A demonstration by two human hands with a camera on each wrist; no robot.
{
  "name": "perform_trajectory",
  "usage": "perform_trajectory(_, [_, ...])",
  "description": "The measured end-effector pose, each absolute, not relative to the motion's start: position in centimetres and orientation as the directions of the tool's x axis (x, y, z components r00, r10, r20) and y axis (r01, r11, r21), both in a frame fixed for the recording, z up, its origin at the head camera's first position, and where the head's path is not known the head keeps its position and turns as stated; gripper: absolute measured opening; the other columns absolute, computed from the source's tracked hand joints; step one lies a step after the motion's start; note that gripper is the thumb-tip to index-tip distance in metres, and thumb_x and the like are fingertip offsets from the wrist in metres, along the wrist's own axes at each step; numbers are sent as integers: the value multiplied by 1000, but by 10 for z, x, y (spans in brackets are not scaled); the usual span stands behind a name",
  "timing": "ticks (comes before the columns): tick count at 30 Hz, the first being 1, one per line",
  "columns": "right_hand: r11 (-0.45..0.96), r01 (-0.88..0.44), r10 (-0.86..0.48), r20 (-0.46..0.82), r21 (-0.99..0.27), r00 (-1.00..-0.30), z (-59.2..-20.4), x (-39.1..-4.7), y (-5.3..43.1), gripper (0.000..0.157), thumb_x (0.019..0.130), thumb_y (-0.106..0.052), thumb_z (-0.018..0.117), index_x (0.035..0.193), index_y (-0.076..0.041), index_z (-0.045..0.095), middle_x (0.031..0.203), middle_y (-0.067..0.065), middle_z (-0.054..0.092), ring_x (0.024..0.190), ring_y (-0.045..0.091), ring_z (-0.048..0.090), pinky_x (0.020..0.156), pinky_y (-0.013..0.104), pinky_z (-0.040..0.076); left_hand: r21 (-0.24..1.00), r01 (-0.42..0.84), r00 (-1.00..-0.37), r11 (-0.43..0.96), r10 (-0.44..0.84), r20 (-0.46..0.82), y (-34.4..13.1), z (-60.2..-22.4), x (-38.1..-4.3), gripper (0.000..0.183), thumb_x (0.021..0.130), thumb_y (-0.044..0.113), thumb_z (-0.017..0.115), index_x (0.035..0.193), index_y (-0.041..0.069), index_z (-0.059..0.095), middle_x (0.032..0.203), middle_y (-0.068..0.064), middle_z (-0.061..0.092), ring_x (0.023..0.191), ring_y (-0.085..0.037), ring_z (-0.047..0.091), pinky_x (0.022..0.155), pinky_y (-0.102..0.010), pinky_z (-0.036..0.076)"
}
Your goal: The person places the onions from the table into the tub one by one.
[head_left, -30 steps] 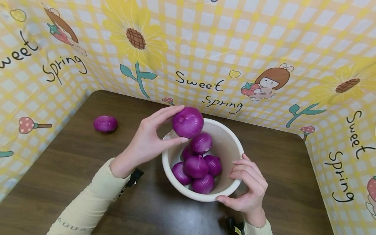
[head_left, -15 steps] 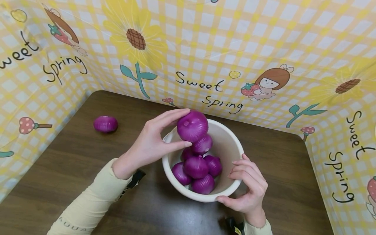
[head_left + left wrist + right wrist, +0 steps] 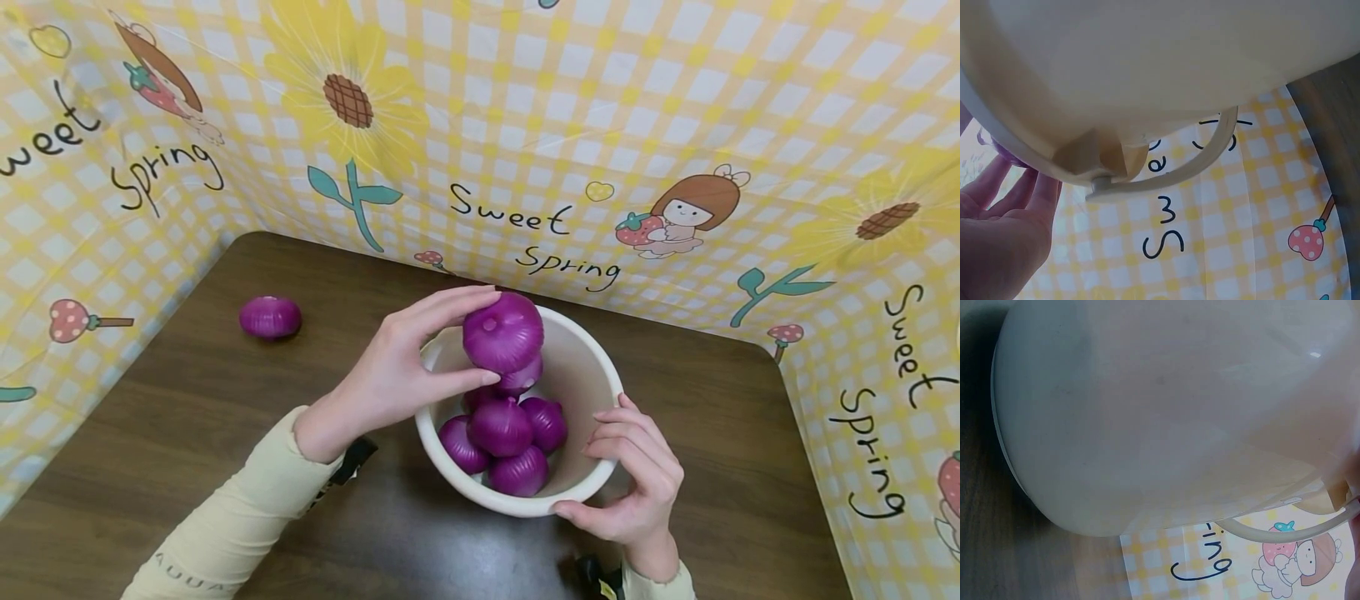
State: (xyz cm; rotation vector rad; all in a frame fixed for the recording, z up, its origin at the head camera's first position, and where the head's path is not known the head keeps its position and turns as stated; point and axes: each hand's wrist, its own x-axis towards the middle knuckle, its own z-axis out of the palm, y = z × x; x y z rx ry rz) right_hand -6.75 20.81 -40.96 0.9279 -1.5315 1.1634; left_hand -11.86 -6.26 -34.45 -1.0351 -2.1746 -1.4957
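Note:
My left hand [image 3: 405,358] grips a purple onion [image 3: 503,332] between thumb and fingers, over the far left part of a cream bucket [image 3: 517,502]. Several more purple onions [image 3: 501,427] lie heaped inside the bucket, one of them partly covered by the held onion. At the bucket's right side, my right hand [image 3: 637,467] holds the rim, thumb outside at the front and fingers over the edge. From the left wrist, the hand [image 3: 1010,219] shows beside the bucket's wall [image 3: 1147,69], with a sliver of purple onion [image 3: 1007,153] past the rim.
Another purple onion [image 3: 271,317] lies alone on the brown wooden table [image 3: 172,433], far left. A yellow checked cloth [image 3: 510,125] printed with flowers and lettering stands around the table's back and sides. The bucket's curved handle [image 3: 1191,169] hangs at its outer side.
My left hand has carried its onion slightly rightward and nearer, farther over the bucket, covering more of the onion below. The right hand and bucket stay where they were.

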Motion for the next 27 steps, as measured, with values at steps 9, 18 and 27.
perform_trajectory(9, [252,-938,-23,968,-237,-250,-409,-67,208,61,72,-52,90,63,2,62,67,13,62,76,35,62,102,47,49,656,731,-665,191,415,621,-58,-345,-116,75,76,14,93,142,12,60,146,-1,55,126,-18,57,104,-37,48])
perform_trajectory(18, [261,-936,-19,969,-235,-248,-411,-67,208,61,71,-53,90,62,2,62,67,13,62,76,35,62,101,47,49,648,739,-650,185,450,613,-55,-346,-116,74,77,17,92,143,11,59,146,-1,55,126,-16,57,103,-36,49])
perform_trajectory(27, [261,-940,-15,972,-222,-234,-411,-68,208,61,71,-52,90,62,2,61,66,12,62,74,35,61,101,46,50,651,734,-648,191,483,589,-50,-349,-115,73,79,19,91,144,12,59,148,-5,54,132,-17,51,106,-38,46])
